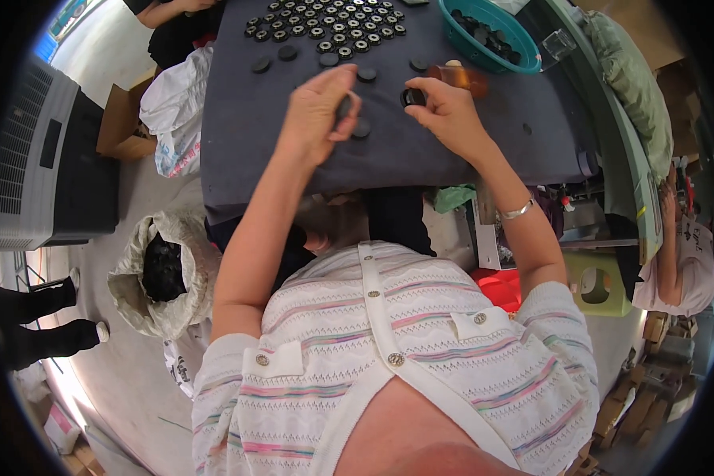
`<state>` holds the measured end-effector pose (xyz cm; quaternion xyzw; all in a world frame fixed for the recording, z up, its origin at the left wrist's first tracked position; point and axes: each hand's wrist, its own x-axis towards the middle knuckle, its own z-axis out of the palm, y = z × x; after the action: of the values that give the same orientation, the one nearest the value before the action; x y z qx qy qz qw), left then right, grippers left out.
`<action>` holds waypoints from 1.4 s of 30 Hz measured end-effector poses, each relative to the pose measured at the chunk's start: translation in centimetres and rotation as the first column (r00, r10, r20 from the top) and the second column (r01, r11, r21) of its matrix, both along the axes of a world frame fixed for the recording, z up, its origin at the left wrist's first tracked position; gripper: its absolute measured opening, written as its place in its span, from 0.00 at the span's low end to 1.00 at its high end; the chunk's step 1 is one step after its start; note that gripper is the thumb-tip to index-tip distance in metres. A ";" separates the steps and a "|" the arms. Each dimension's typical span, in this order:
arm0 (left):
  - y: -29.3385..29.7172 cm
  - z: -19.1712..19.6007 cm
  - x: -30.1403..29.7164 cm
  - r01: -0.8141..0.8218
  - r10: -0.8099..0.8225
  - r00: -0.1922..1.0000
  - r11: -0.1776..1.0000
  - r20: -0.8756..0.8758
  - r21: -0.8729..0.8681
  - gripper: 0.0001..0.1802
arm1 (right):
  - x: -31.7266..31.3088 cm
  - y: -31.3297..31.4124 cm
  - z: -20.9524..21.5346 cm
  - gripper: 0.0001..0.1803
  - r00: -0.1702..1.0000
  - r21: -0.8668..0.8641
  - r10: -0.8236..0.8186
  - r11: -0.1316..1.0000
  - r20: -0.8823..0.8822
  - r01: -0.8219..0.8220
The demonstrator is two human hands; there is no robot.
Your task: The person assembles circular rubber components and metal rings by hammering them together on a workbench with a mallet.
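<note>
Above the grey-covered table (484, 151), my left hand (313, 115) is closed with its fingers curled round a dark disc (343, 108), mostly hidden. My right hand (452, 119) pinches a black round cap (412, 97) between thumb and fingertips, its rim toward the left. The two hands are apart, with a gap of table between them. Loose black discs lie around them: one (361, 128) just beside the left fingers, another (366, 74) beyond them, and one (419, 63) past the right hand. Farther off, many black rings with metal centres (339, 38) stand grouped in rows.
A teal basket (458, 41) of black pieces stands at the far right, near an amber bottle (472, 82) and a clear cup (558, 45). A woven sack (131, 278) of black material is on the floor at left. Another person's arm (160, 13) shows at the far left.
</note>
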<state>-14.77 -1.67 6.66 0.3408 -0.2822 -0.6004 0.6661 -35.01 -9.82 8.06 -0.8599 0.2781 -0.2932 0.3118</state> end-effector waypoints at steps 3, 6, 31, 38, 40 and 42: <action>-0.1 -2.1 4.3 -0.253 0.259 0.947 0.966 0.189 -0.056 0.16 | -0.2 -2.9 -3.8 0.20 0.988 -0.411 -0.012 0.910 -0.156 -0.054; -0.3 -3.7 5.9 -0.391 0.381 0.877 0.920 0.293 -0.026 0.16 | 0.1 -2.9 -3.9 0.17 0.940 -0.156 -0.104 0.986 -0.326 0.055; -0.8 -4.8 7.1 -0.405 0.376 0.884 0.913 0.278 0.053 0.13 | -6.7 -3.3 -1.0 0.13 0.865 0.560 -0.460 0.671 -0.202 0.487; -0.7 -5.0 7.2 -0.413 0.385 0.873 0.910 0.299 0.034 0.16 | -5.3 1.1 2.2 0.28 0.938 -0.316 -0.281 0.925 -0.203 0.209; -0.8 -4.8 7.0 -0.407 0.383 0.876 0.913 0.292 0.020 0.16 | -4.8 2.1 1.5 0.33 0.871 -0.580 -0.332 0.812 -0.362 0.068; -0.8 -4.8 7.0 -0.404 0.386 0.877 0.915 0.286 0.003 0.16 | -3.9 3.0 0.0 0.32 0.777 -0.575 -0.395 0.816 -0.490 0.052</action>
<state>-7.80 -2.42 1.81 0.4931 -0.2789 -0.4062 0.7170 -38.88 -6.78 8.11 -0.9176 0.3727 -0.1134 -0.0792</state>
